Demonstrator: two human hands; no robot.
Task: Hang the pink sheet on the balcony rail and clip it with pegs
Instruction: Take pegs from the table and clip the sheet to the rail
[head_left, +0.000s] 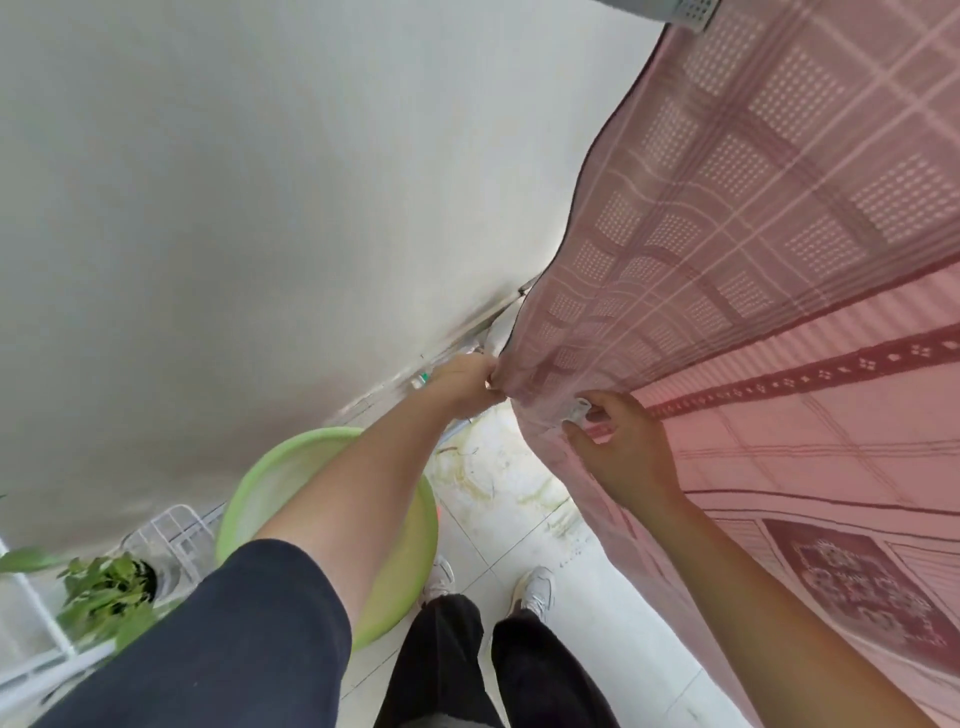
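While the left hand pinches the gathered edge of the pink sheet at frame centre, the right hand closes thumb and fingers on a pale peg (I judge it should bite through every fold). Counted: one sheet across the right, one peg, one green basin lower left, two hands.

Pink sheet: thin woven cloth, matt, check-patterned, semi-sheer. Basin: smooth green plastic, slight sheen. Wall: matt, finely textured. Floor tiles: smooth, stained. Peg: whitish plastic.
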